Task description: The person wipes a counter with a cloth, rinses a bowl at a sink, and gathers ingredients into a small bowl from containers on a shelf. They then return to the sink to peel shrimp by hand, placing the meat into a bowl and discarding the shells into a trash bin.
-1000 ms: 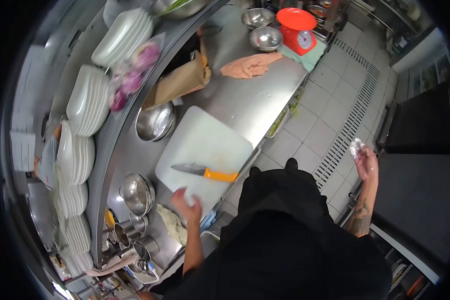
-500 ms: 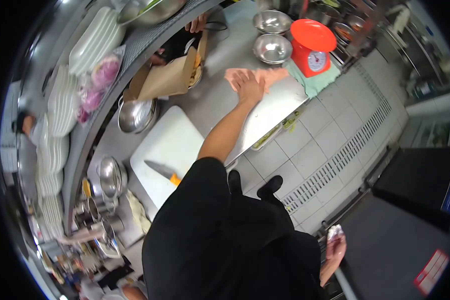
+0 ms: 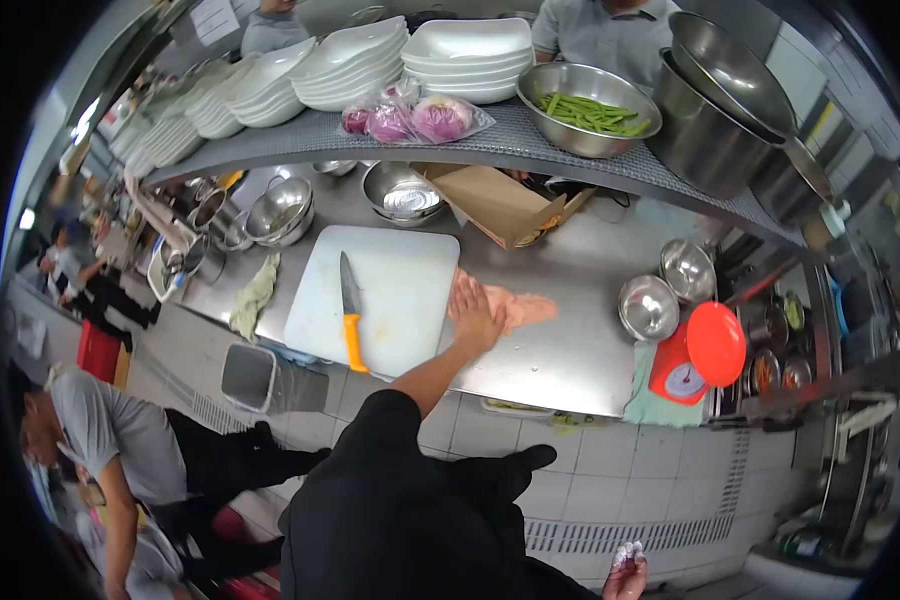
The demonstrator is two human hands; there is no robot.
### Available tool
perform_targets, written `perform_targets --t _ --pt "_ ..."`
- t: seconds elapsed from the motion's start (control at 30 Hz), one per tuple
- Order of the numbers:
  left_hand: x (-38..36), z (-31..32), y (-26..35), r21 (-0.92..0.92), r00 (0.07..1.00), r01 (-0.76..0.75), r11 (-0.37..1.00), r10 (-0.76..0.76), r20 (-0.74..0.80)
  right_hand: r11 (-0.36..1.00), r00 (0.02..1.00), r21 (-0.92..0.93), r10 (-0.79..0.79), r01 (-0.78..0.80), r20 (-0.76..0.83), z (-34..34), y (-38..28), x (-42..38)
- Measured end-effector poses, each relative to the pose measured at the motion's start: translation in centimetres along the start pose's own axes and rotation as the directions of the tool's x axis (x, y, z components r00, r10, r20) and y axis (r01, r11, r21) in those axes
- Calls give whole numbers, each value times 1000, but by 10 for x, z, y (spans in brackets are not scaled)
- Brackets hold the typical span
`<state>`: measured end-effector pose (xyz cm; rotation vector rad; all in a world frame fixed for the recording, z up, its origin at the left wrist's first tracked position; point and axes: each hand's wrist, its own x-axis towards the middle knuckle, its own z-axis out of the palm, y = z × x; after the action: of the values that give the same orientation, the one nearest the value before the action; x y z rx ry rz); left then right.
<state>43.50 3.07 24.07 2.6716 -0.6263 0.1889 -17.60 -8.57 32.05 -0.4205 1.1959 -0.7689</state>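
Note:
My left hand (image 3: pixel 478 320) presses onto a pink-orange cloth (image 3: pixel 525 310) on the steel table, holding it under the fingers beside the cutting board's right edge. On the white cutting board (image 3: pixel 410 270) lies a knife with an orange handle (image 3: pixel 353 342), its blade pointing away from me. My right hand (image 3: pixel 625 578) hangs low at my side, away from the table. Its fingers are curled, with something white at the tips that I cannot make out.
Behind the board stand metal bowls (image 3: pixel 280 208) and an open cardboard box (image 3: pixel 495 205). To the right are two steel bowls (image 3: pixel 648 308) and a red scale (image 3: pixel 675 365) on a green cloth (image 3: pixel 642 385). A shelf (image 3: pixel 570 160) overhangs the back. A co-worker (image 3: pixel 120 430) is at left.
My left hand has slid the cloth leftward along the table, from near the steel bowls to the cutting board. My view has turned. The right hand stays low at my side.

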Motion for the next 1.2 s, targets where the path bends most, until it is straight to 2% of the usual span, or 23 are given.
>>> perform_targets --t 0.1,0.17,0.23,0.27,0.3,0.37,0.4,0.47,0.5,0.57,0.63,0.7,0.73,0.8,0.83,0.9,0.97,1.03,1.07,1.1,1.13,1.17,1.2 --pt "-36 0 13 2 997 54 999 -54 -47 998 989 -62 37 -29 140 5 -43 51" --pt "-74 -12 11 50 996 32 998 -27 -87 995 997 -84 64 -59 54 19 -75 64" --pt "-107 -30 15 14 994 44 999 -43 -98 988 989 -156 36 -13 145 24 -103 86" --pt "-116 -38 17 -12 992 42 999 -43 -120 989 960 -135 91 -57 264 14 -115 106" --pt "-125 -39 21 -1 991 50 999 -50 -122 988 957 -140 104 -68 269 16 -125 115" --pt "-138 -39 31 -125 965 163 979 -184 -187 986 972 -167 64 -26 226 22 -144 130" --pt "-138 -36 41 -119 961 169 978 -190 -200 988 957 -151 86 -45 278 24 -154 135" --pt "-141 -15 79 -52 830 419 907 -406 -383 988 956 -149 82 -40 283 31 -166 146" --pt "-137 0 100 -67 817 427 902 -417 -398 991 958 -133 64 -27 281 37 -172 154" --pt "-138 35 151 66 740 580 812 -492 -459 984 962 -174 83 -38 260 47 -191 164" --pt "-137 48 198 81 753 566 820 -475 -455 980 933 -185 128 -68 336 46 -212 178" --pt "-139 46 250 -3 831 450 893 -420 -364 975 911 -218 126 -41 394 36 -232 194" --pt "-141 50 268 -16 820 452 892 -423 -384 971 893 -238 128 -24 431 37 -241 201" --pt "-140 54 288 -10 871 430 903 -418 -256 976 880 -219 117 -15 461 38 -259 202" --pt "-131 55 288 -19 870 423 906 -412 -272 976 876 -217 117 -14 468 36 -268 204" --pt "-111 57 276 -61 959 254 965 -259 -114 978 883 -210 89 11 461 29 -275 215" --pt "-84 70 265 26 955 253 967 -245 -168 964 869 -264 132 -1 477 32 -279 224" --pt "-77 56 249 -53 996 27 998 -22 84 958 831 -279 208 -66 517 41 -274 227" --pt "-90 52 235 -43 995 51 998 -47 84 951 872 -302 200 -63 446 44 -278 216" --pt "-107 59 223 -71 987 -158 985 160 28 944 911 -324 184 -59 369 45 -278 207" --pt "-118 55 216 -89 929 -369 925 368 -34 947 906 -315 188 -64 380 41 -273 227" --pt "-123 50 205 -94 930 -368 925 368 -20 949 799 -296 257 -104 544 56 -268 261" --pt "-126 19 198 150 762 -607 780 625 -168 958 791 -284 207 -43 576 78 -264 219"
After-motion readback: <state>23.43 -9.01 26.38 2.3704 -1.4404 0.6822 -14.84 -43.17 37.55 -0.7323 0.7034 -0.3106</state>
